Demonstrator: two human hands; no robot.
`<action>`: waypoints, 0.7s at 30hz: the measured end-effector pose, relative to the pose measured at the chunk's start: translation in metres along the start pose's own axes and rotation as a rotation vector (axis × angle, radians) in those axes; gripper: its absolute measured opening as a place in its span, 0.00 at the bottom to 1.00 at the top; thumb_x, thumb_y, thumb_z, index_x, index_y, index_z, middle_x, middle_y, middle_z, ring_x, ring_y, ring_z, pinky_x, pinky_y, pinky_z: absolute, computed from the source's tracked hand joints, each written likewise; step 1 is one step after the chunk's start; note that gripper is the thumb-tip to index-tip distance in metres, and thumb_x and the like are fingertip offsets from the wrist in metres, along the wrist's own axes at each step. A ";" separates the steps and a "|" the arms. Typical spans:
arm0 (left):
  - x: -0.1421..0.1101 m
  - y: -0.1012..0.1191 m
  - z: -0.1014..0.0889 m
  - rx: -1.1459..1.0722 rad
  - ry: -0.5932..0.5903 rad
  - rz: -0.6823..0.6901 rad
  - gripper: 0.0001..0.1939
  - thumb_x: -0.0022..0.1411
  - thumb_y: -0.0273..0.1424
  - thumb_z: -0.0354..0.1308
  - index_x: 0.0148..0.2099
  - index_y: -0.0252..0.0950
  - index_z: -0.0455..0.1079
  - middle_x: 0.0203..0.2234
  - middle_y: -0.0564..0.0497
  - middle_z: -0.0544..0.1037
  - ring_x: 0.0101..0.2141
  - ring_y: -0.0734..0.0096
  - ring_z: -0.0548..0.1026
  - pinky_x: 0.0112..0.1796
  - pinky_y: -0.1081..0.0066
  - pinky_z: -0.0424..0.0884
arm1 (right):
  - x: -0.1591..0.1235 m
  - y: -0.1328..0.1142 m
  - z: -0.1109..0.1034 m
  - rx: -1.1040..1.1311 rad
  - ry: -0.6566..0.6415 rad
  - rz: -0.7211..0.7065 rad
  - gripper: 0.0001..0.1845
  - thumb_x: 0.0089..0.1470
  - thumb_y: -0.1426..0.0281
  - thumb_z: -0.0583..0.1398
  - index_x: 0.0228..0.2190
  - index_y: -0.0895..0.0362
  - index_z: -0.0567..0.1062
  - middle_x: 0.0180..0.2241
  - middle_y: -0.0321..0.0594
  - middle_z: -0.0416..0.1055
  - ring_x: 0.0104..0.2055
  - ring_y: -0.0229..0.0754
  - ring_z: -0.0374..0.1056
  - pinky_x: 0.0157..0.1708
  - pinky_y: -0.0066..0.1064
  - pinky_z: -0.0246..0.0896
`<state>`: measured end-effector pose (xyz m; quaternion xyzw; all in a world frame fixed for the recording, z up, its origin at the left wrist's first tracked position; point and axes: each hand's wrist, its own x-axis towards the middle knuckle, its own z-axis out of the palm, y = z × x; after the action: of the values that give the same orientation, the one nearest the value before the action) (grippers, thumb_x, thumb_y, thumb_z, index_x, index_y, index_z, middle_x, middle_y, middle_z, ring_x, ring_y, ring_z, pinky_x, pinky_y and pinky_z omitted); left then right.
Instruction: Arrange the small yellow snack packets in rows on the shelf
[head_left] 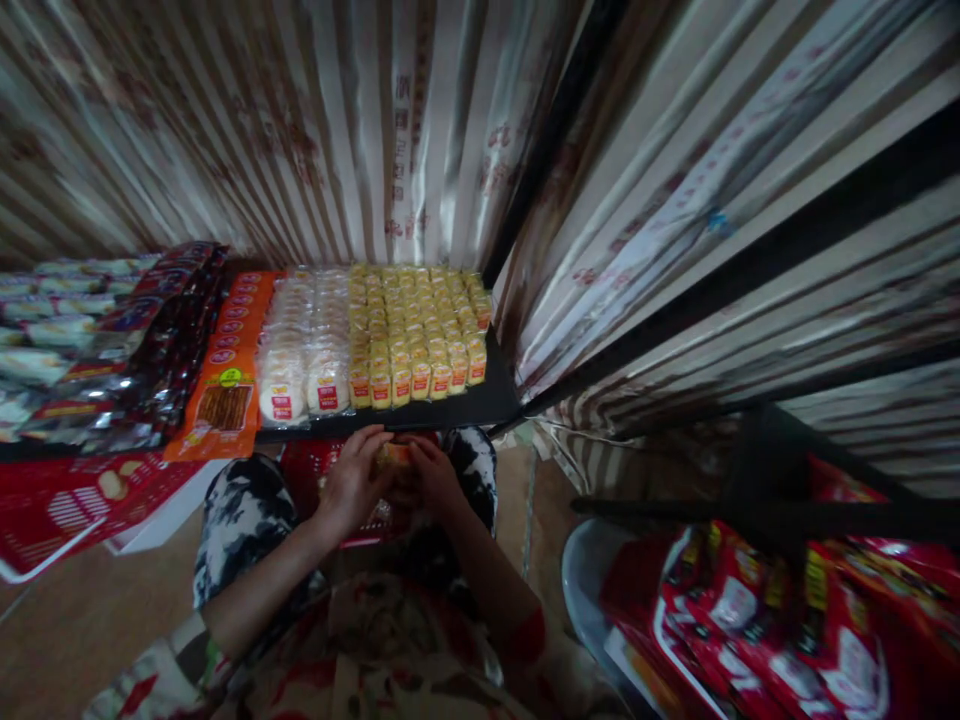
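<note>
Both my hands meet just below the front edge of a black shelf [450, 408]. My left hand [352, 482] and my right hand [433, 478] are closed together around a small yellow-orange snack packet [394, 455]. They hover over a red basket [307, 470] that rests by my knees. On the shelf above, rows of small yellow packets [416, 325] stand beside rows of round white wrapped cakes [304, 345].
Orange snack packs [229, 370] and dark shiny bags [161, 340] lie left of the cakes. A red box [60, 505] sits at lower left. Red packets [765, 620] fill a rack at lower right. A striped curtain [360, 130] hangs behind.
</note>
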<state>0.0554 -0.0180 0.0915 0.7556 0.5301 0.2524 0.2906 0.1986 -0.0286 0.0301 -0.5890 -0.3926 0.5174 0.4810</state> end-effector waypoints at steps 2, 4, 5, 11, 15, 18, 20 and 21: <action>0.005 0.009 0.004 -0.086 0.054 -0.068 0.19 0.57 0.31 0.53 0.51 0.36 0.63 0.50 0.44 0.66 0.50 0.64 0.66 0.50 0.63 0.66 | -0.002 -0.014 -0.007 0.232 0.054 0.034 0.18 0.50 0.58 0.57 0.39 0.57 0.73 0.38 0.41 0.74 0.39 0.44 0.70 0.40 0.35 0.66; 0.011 0.016 0.009 -0.169 0.074 -0.113 0.18 0.56 0.31 0.54 0.50 0.36 0.63 0.48 0.45 0.67 0.45 0.66 0.70 0.45 0.65 0.70 | -0.004 -0.023 -0.012 0.375 0.104 0.051 0.20 0.46 0.58 0.60 0.39 0.57 0.73 0.37 0.41 0.74 0.37 0.44 0.70 0.39 0.35 0.66; 0.013 0.019 0.012 -0.206 0.083 -0.128 0.18 0.55 0.31 0.54 0.49 0.36 0.64 0.49 0.45 0.66 0.42 0.68 0.71 0.43 0.66 0.71 | -0.004 -0.025 -0.013 0.410 0.131 0.049 0.20 0.45 0.57 0.61 0.38 0.57 0.73 0.36 0.40 0.74 0.36 0.43 0.70 0.39 0.35 0.67; 0.032 0.037 0.024 -0.418 0.038 -0.227 0.21 0.54 0.33 0.54 0.51 0.35 0.63 0.45 0.45 0.69 0.39 0.70 0.72 0.39 0.70 0.72 | -0.003 -0.028 -0.020 0.440 0.249 -0.061 0.21 0.45 0.56 0.61 0.38 0.55 0.71 0.39 0.42 0.73 0.38 0.44 0.70 0.41 0.37 0.67; 0.052 0.050 0.026 -0.441 0.023 -0.267 0.19 0.55 0.33 0.53 0.50 0.35 0.63 0.43 0.47 0.72 0.38 0.71 0.73 0.39 0.71 0.72 | 0.000 -0.038 -0.028 0.366 0.260 -0.115 0.20 0.48 0.56 0.59 0.40 0.55 0.71 0.41 0.42 0.72 0.40 0.44 0.70 0.42 0.36 0.67; 0.073 0.060 0.025 -0.405 0.038 -0.215 0.21 0.54 0.29 0.53 0.52 0.36 0.62 0.41 0.49 0.72 0.40 0.71 0.72 0.42 0.71 0.70 | 0.005 -0.051 -0.038 0.297 0.257 -0.162 0.20 0.51 0.56 0.56 0.43 0.54 0.70 0.44 0.42 0.71 0.45 0.44 0.68 0.47 0.35 0.64; 0.091 0.067 0.023 -0.398 0.066 -0.175 0.24 0.53 0.27 0.54 0.54 0.36 0.61 0.41 0.49 0.72 0.41 0.70 0.72 0.43 0.71 0.69 | 0.014 -0.058 -0.047 0.223 0.293 -0.198 0.21 0.55 0.56 0.52 0.47 0.54 0.68 0.49 0.41 0.69 0.50 0.43 0.64 0.51 0.35 0.59; 0.100 0.072 0.022 -0.391 0.077 -0.161 0.25 0.53 0.27 0.54 0.54 0.35 0.60 0.41 0.49 0.72 0.41 0.70 0.72 0.43 0.71 0.69 | 0.020 -0.061 -0.053 0.175 0.325 -0.216 0.23 0.56 0.56 0.50 0.49 0.54 0.66 0.51 0.40 0.66 0.53 0.42 0.62 0.54 0.36 0.56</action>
<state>0.1487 0.0539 0.1342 0.6299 0.5401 0.3551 0.4306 0.2558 -0.0034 0.0850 -0.5752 -0.3243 0.3931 0.6399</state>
